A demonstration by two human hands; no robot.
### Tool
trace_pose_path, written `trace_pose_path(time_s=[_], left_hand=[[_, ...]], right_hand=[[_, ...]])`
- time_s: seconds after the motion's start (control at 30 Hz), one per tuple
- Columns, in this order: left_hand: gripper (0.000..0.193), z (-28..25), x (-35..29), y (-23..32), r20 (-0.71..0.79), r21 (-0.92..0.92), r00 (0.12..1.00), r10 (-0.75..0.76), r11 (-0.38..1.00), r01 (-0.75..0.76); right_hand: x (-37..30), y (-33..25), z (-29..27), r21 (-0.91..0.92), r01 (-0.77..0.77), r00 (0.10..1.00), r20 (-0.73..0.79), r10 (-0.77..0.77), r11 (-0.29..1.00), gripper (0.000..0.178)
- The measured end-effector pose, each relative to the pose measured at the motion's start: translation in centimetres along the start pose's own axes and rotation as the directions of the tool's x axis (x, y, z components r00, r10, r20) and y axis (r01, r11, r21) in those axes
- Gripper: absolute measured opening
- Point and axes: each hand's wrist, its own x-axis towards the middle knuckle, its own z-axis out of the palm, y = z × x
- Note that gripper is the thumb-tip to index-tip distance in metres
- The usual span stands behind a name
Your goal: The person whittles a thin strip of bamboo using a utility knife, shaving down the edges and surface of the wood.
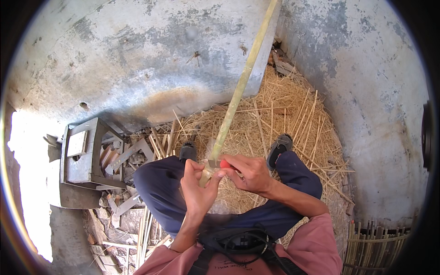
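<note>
A long, pale green bamboo strip [236,96] slants from the top of the view down to my hands, over the space between my knees. Its near end is pinched between the thumb and fingers of my left hand [200,190]. My right hand [251,173] is closed round the red handle of a knife [224,164]. The short metal blade lies across the strip, just above my left fingertips and touching or nearly touching it. My two thumbs are close together there. Fingers cover part of the handle and the strip's near end.
Thin bamboo shavings [275,110] cover the floor round my shoes, with loose sticks among them. A tipped wooden stool [82,158] and scrap wood lie left. A woven bamboo piece [376,247] stands at lower right. Worn plaster walls [151,59] close in ahead and right.
</note>
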Motion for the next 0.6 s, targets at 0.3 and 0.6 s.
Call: trace_pose_path(time_s=[0.3, 0.6], left_hand=[[0.045, 0.26, 0.14, -0.41, -0.069, 0.002, 0.997, -0.025, 1.0, 0.026], [0.037, 0.09, -0.31, -0.44, -0.08, 0.098, 0.993, 0.088, 0.992, -0.08]], right_hand=[[0.46, 0.27, -0.07, -0.017, 0.004, 0.999, -0.042, -0.004, 1.0, 0.032], [0.96, 0.51, -0.58, -0.092, 0.009, 1.0, 0.0, -0.009, 0.996, 0.031]])
